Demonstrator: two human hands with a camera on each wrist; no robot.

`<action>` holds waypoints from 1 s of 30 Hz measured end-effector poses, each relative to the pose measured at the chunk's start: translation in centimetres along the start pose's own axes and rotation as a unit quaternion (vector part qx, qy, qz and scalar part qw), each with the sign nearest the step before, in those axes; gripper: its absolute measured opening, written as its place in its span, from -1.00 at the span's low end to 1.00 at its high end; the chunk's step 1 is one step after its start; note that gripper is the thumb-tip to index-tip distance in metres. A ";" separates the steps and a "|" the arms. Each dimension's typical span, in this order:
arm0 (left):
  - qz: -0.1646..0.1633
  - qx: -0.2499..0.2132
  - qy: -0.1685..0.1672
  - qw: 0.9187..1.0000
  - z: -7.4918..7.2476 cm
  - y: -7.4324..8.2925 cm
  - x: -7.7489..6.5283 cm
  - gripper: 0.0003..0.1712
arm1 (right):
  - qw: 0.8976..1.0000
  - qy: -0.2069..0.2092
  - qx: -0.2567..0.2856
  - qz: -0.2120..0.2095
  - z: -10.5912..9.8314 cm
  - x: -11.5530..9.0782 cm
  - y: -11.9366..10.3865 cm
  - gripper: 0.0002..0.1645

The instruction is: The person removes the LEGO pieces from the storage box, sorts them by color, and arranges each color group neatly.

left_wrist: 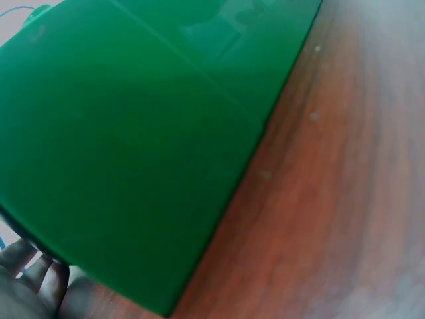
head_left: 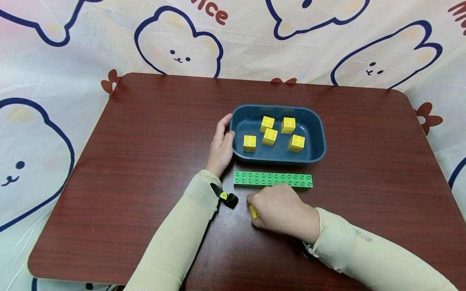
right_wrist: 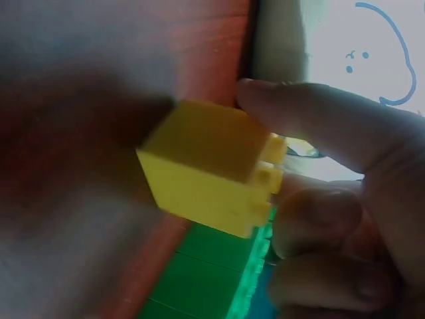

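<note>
My right hand [head_left: 282, 208] pinches a yellow toy brick [right_wrist: 206, 166] between thumb and fingers, in front of the green row. In the right wrist view the brick's studs face the palm. A straight row of green toy bricks [head_left: 273, 178] lies on the table, studs up; its end fills much of the left wrist view. My left hand [head_left: 220, 147] holds the left end of a dark blue tray [head_left: 278, 157], thumb at the rim. Several yellow bricks [head_left: 270, 137] sit apart or close together inside the tray.
The brown table [head_left: 145, 161] has rounded corners and its far edge meets a white cloth [head_left: 247, 52] printed with cartoon outlines. A black wrist camera [head_left: 229, 200] on the left wrist sits close to the green row's left end.
</note>
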State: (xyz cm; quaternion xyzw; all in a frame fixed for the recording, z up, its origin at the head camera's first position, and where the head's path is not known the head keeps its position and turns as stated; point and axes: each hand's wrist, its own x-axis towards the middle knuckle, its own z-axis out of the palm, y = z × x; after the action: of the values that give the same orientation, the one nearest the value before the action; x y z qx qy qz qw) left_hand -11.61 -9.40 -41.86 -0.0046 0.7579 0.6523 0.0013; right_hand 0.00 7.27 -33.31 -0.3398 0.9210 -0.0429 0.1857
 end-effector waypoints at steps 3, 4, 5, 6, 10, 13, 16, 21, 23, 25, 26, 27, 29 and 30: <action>-0.003 -0.001 -0.003 1.000 0.1 0.1 0.0 -0.44 | 0.999 0.016 0.032 0.003 0.6 -0.3 0.4 -0.67; -0.004 -0.001 -0.003 1.000 0.1 0.2 0.0 -0.44 | 0.999 0.022 0.047 0.003 0.8 -0.6 0.6 -0.63; -0.004 -0.002 -0.005 1.000 0.2 0.2 0.0 -0.45 | 0.998 0.032 0.062 0.005 1.0 -0.8 0.8 -0.58; -0.005 -0.001 -0.007 1.000 0.2 0.2 0.0 -0.45 | 0.996 0.042 0.081 0.006 1.2 -1.2 1.1 -0.53; 0.000 -0.003 -0.011 1.000 0.4 0.3 0.1 -0.45 | 0.983 0.083 0.161 0.010 1.9 -2.5 2.1 -0.46; 0.006 -0.007 -0.006 1.000 0.4 0.3 0.0 -0.45 | 0.973 0.099 0.208 0.016 2.3 -3.1 2.7 -0.47; 0.005 -0.010 -0.003 1.000 0.3 0.3 0.0 -0.44 | 0.968 0.102 0.228 0.025 2.6 -3.4 3.1 -0.50; 0.002 -0.006 0.001 1.000 0.3 0.2 0.0 -0.43 | 0.967 0.105 0.230 0.037 3.0 -3.5 3.2 -0.59; 0.001 -0.003 0.006 1.000 0.3 0.2 0.0 -0.43 | 0.967 0.112 0.226 0.037 3.3 -3.4 3.2 -0.63; -0.002 0.001 0.009 1.000 0.3 0.2 -0.1 -0.43 | 0.966 0.119 0.227 0.036 3.5 -3.2 3.1 -0.66; -0.003 0.002 0.011 1.000 0.4 0.3 -0.1 -0.44 | 0.965 0.124 0.228 0.037 3.6 -3.1 3.1 -0.67; -0.004 0.003 0.011 1.000 0.4 0.3 -0.1 -0.44 | 0.964 0.128 0.230 0.038 3.7 -3.0 3.1 -0.68; -0.003 0.005 0.007 1.000 0.4 0.3 0.0 -0.44 | 0.962 0.137 0.232 0.041 3.9 -2.8 3.0 -0.69; -0.003 0.006 0.004 1.000 0.3 0.3 0.0 -0.44 | 0.962 0.141 0.230 0.044 4.0 -2.7 2.9 -0.70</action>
State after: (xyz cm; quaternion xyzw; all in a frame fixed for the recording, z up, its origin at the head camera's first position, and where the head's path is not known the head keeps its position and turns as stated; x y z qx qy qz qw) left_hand -11.61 -9.07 -41.62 -0.0089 0.7619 0.6476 0.0003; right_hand 1.57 11.46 -36.76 -0.2375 0.9172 -0.2929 0.1286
